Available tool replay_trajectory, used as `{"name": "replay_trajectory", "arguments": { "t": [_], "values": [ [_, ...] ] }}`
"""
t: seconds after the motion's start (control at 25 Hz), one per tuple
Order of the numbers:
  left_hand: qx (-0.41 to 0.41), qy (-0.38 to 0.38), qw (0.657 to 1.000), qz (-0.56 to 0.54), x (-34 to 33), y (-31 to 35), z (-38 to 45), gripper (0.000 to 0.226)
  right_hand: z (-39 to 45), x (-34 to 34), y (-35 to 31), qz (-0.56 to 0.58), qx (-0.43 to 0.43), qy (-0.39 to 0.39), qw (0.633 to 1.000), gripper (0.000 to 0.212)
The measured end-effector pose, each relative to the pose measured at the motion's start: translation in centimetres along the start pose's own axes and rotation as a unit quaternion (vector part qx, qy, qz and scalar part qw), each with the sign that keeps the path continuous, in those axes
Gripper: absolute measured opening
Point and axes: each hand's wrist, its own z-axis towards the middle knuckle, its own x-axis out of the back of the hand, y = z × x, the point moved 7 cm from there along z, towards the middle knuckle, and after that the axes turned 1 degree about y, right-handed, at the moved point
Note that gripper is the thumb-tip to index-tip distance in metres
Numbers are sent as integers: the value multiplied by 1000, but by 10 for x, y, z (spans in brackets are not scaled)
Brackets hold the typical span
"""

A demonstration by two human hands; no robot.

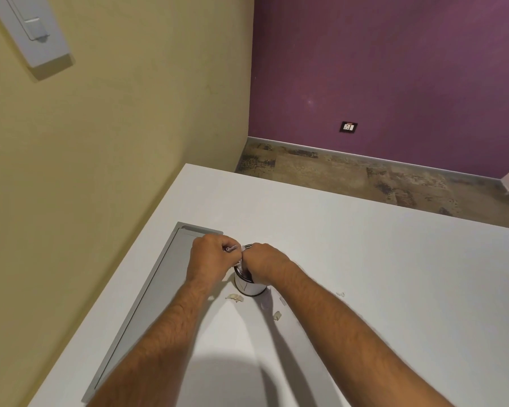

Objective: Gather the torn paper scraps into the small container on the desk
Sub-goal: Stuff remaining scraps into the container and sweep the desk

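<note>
On the far left, a white wall fixture [33,27] hangs on the yellow wall [115,118]. Below it, the white desk [379,274] begins, with a long grey panel [147,298] set into its left side and running from near to far.

The left hand [210,259] hovers over the far end of that panel, its fingers curled tight on a piece of white paper [232,249]. The paper spans the small gap to the right hand [266,262], which pinches the other end with fingers closed. Both hands meet just above the small container [249,286], a white cup with a dark inside, standing upright on the desk; the right hand covers part of its rim. Something pale shows inside it, too hidden to tell clearly.

Torn scraps lie on the desk on the near side of the container: one [234,298] just beside its base to the left, another [277,315] nearer and to the right, and a tiny one [340,294] well apart on the right.

Far right, a wall socket [348,127] sits low on the purple wall [394,69] above the mottled floor [365,180].
</note>
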Motion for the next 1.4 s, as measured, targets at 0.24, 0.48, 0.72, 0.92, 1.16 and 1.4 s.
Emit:
{"name": "replay_trajectory", "arguments": {
  "t": [0.24, 0.48, 0.72, 0.92, 1.16, 1.4],
  "values": [
    [3, -4, 1000, 7, 5, -3, 0, 9, -2, 1, -12, -74, 43, -73, 994, 16],
    [2, -12, 1000, 11, 2, -1, -1, 11, -20, 24, 7, 33, 19, 51, 998, 25],
    [-42, -81, 989, 117, -25, 16, -1, 10, -64, 23, 75, 255, -95, 265, 925, 27],
    [-125, -164, 940, 272, -65, 28, -2, 18, -106, -53, 131, 309, -241, 284, 875, 25],
    [-143, -211, 890, 379, -81, 23, -2, 25, -128, -113, 153, 267, -316, 259, 872, 9],
    [-192, -198, 885, 376, -76, 33, -12, 26, -115, -142, 116, 243, -278, 185, 911, 58]
  ]
}}
